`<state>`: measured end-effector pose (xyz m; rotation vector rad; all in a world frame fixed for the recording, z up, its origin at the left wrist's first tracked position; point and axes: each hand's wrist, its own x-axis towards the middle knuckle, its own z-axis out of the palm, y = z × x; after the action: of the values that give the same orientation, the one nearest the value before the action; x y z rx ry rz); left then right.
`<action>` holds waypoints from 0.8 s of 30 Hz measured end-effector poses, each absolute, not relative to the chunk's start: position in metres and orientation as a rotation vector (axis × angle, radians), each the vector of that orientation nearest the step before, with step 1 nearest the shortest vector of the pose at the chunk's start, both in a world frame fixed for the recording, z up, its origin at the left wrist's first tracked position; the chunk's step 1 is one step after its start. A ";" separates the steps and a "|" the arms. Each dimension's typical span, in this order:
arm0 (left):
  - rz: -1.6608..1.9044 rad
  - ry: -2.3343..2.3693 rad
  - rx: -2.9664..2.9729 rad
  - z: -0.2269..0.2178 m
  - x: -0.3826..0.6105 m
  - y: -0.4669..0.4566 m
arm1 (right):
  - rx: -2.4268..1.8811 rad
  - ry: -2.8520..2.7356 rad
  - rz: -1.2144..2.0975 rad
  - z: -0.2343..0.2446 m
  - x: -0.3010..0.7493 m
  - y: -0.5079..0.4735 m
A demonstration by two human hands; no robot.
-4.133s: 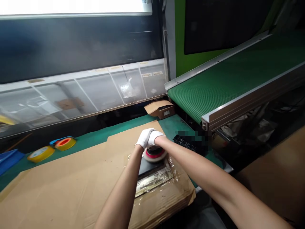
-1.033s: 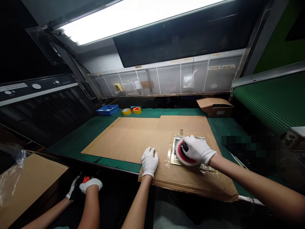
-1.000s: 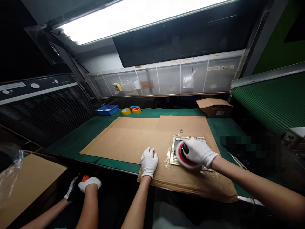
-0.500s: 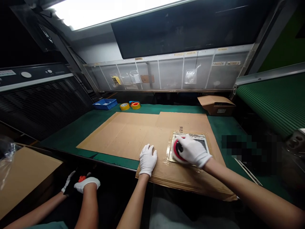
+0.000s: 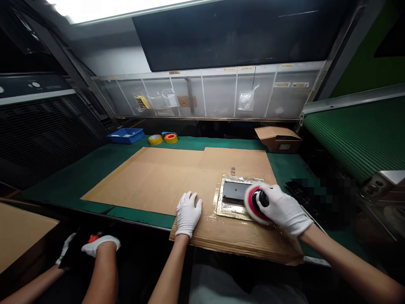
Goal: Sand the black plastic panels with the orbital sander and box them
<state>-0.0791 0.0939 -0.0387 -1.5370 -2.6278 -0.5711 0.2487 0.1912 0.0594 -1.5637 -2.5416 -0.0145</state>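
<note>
Here, right hand point(image 5: 283, 210) clamped on round polisher point(image 5: 257, 204) at edge of metal plate point(image 5: 236, 192), left hand point(image 5: 188, 214) open, flat on cardboard point(image 5: 142, 181)

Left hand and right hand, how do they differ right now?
The left hand lies open on the cardboard, while the right hand is curled over a red-rimmed buffer. The left hand sits left of the foil-edged plate, the right hand at its right end. Both wear white gloves.
</note>
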 end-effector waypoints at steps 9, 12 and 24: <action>-0.515 -2.658 -1.528 -0.037 -0.084 0.091 | -1.059 -2.722 0.147 0.073 0.121 0.183; -0.511 -2.632 -1.522 -0.041 -0.085 0.092 | -1.151 -2.667 0.135 0.068 0.159 0.187; -0.512 -2.559 -1.547 -0.046 -0.086 0.092 | -1.282 -2.586 0.124 0.072 0.161 0.179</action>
<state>-0.0864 0.0923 -0.0456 -1.5468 -2.5591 -0.5117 0.1615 0.1788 0.0719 -1.2815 -2.5865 0.1244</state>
